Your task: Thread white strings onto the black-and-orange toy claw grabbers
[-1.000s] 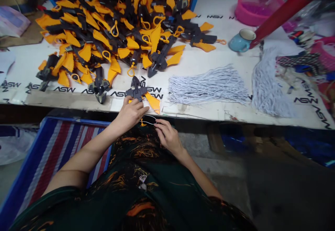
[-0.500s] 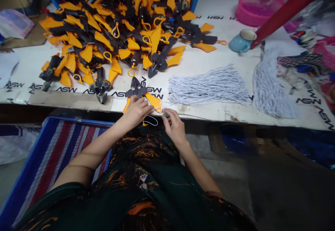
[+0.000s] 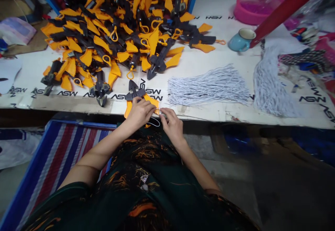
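Left hand (image 3: 141,113): on one winged piece (image 3: 134,94), grip unclear
Right hand (image 3: 172,124): beside left, cannot tell its grip
Cord bundles (image 3: 208,86): two, right
Mug (image 3: 239,41): one, far right

The left hand (image 3: 141,113) holds a black-and-orange winged toy (image 3: 134,94) on the desk (image 3: 199,111), the right hand (image 3: 172,124) just beside.

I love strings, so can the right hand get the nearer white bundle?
Probably yes: the right hand is close to the nearer white bundle, nothing seen between them, though it looks busy.
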Action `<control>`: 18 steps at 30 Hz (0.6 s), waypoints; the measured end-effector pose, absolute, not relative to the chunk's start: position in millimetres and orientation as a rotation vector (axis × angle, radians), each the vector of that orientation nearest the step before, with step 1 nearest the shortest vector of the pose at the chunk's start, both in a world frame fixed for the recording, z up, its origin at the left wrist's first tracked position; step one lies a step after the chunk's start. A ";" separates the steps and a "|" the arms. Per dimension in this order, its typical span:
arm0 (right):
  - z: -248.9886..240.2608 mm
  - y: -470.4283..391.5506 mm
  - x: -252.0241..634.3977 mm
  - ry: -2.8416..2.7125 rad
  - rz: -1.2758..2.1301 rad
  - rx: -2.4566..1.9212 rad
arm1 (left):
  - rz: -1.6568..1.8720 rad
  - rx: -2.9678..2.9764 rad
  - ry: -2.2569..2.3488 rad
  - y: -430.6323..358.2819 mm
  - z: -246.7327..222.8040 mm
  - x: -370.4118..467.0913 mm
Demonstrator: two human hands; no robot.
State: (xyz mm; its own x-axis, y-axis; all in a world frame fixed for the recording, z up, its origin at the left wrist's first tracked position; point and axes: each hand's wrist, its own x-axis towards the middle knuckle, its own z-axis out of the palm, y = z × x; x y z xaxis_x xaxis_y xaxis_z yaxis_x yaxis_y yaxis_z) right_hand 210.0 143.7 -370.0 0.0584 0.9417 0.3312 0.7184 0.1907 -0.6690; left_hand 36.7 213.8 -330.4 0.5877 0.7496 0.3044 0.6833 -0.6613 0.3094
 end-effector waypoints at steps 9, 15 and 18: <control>-372.7 144.8 212.7 -1.695 0.408 -1.548 | 0.478 2.834 1.083 215.4 -321.7 18.1; -373.5 143.9 212.6 -1.712 0.378 -1.550 | 0.442 2.896 1.080 214.9 -312.8 12.2; -373.3 143.7 212.4 -1.708 0.386 -1.558 | 0.424 2.878 1.064 215.8 -310.4 11.8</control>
